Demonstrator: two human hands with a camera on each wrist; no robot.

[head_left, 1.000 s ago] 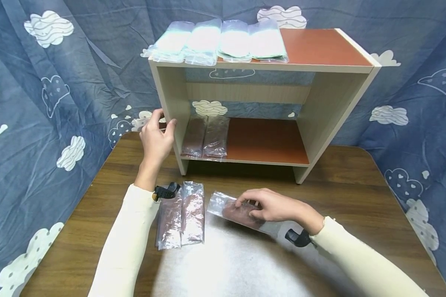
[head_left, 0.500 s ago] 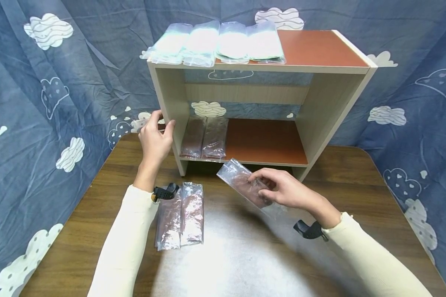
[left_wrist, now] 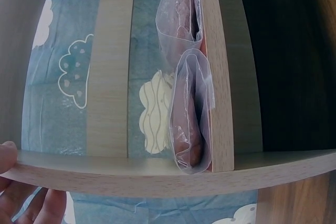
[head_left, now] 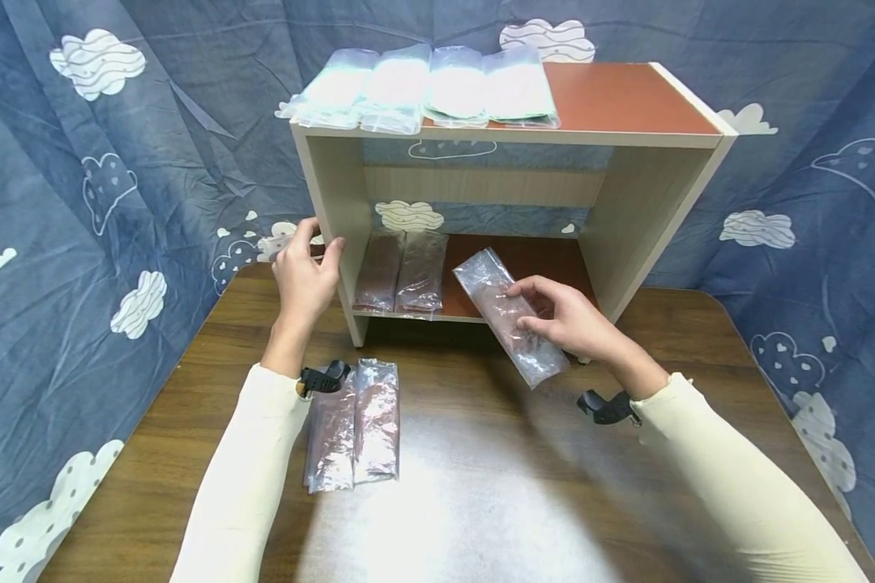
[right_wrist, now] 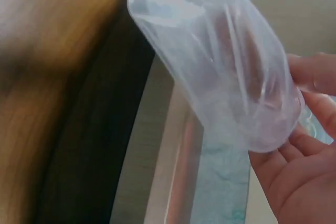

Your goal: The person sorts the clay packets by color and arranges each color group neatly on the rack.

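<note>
In the head view my right hand (head_left: 565, 320) pinches a clear plastic bag (head_left: 506, 312) with something pinkish-brown folded inside. The bag tilts in front of the lower shelf (head_left: 543, 251), its far end overlapping the shelf board. In the right wrist view, thumb and fingers hold the bag (right_wrist: 220, 72) by its edge. My left hand (head_left: 306, 263) grips the left side panel (head_left: 335, 219) of the shelf unit; in the left wrist view, the thumb is on the panel's inner face and the fingers on its outer face. Two similar bags (head_left: 421, 271) lie side by side at the shelf's left end.
Two more pinkish bags (head_left: 377, 421) lie on the wooden table (head_left: 554, 494), beside the left forearm. Several clear bags with pale contents (head_left: 394, 85) line the left of the unit's top board (head_left: 605, 97). A blue cloud-patterned curtain (head_left: 189, 162) hangs behind.
My right hand has lifted the bag off the table and carried it forward and up to the lower shelf, turning it steeper. The left hand stays on the side panel.
</note>
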